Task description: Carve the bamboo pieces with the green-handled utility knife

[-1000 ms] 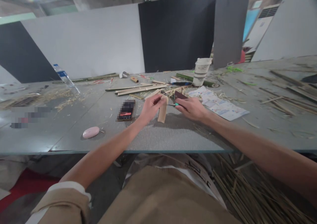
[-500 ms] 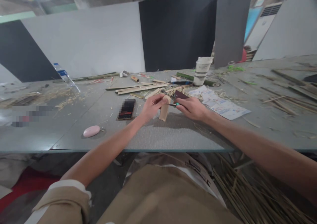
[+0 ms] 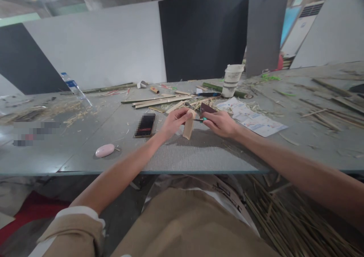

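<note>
My left hand pinches the top of a short pale bamboo piece that stands tilted on the grey table. My right hand grips a small knife with a teal handle, its thin blade pointing left at the upper end of the bamboo piece. Both hands meet just above the table's middle. The blade tip is hidden by the bamboo and my fingers.
A phone lies left of my hands, a pink oval object nearer the front edge. A paper cup, printed sheets, bamboo strips and shavings lie behind. A plastic bottle lies far left. Bamboo sticks pile on the floor.
The bamboo piece's top has shifted slightly right toward the knife, and my hands have drawn a little closer together. Otherwise nothing has moved.
</note>
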Tool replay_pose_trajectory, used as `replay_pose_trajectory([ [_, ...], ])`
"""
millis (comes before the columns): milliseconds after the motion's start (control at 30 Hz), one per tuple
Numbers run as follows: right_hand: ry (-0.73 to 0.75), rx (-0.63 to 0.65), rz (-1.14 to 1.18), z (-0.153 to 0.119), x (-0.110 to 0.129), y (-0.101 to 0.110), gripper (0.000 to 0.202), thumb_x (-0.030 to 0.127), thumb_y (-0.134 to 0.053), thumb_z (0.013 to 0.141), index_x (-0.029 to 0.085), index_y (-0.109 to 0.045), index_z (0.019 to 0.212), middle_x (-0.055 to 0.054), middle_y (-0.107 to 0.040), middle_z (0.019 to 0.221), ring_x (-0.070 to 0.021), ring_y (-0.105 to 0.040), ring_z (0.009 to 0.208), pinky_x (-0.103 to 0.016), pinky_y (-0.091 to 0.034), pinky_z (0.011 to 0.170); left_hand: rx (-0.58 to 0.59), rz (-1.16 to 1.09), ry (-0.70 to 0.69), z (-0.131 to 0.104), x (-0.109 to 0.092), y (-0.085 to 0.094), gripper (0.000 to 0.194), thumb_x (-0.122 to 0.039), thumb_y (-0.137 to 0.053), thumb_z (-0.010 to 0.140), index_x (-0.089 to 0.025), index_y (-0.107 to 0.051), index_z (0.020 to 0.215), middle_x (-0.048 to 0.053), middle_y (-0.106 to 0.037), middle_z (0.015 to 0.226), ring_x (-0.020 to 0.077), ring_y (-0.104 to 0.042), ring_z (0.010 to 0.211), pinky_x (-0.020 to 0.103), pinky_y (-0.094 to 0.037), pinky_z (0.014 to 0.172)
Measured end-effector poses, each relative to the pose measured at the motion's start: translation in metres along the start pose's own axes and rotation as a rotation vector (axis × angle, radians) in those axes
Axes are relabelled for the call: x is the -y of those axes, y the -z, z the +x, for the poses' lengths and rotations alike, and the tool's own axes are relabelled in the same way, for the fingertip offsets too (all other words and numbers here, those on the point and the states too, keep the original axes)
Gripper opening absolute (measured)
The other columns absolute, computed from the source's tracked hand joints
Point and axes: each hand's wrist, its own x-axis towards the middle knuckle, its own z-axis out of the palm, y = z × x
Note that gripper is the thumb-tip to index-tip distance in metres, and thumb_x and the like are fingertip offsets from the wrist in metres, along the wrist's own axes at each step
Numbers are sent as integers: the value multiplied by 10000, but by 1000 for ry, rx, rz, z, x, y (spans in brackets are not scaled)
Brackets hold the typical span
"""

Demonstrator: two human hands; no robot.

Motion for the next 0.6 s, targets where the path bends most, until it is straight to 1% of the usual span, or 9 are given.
replay_pose_trajectory([
  [267,20,44,-29,0,0,2,415,538,-651,1122,137,-692,1218,-41,-691,1051,-108,-658,905,-289,-626,857,18,-113,-10,2,2,-2,381,-494,-693,1119,-169,-741,1312,118,-762,1320,244,-756,1158,472,-665,1030],
  [467,34,73,-67,2,-1,0,428,536,-657,1118,137,-690,1268,-48,-696,1079,-117,-670,931,-303,-634,873,40,-183,-20,4,10,-1,388,-496,-701,1115,-165,-738,1315,114,-762,1306,240,-757,1136,463,-670,1010],
  [600,69,106,-77,4,-2,-3,422,537,-660,1117,135,-694,1241,-44,-695,1062,-113,-667,919,-296,-632,864,23,-221,-15,6,15,-2,389,-489,-706,1113,-164,-733,1326,114,-760,1305,238,-758,1124,456,-674,995],
])
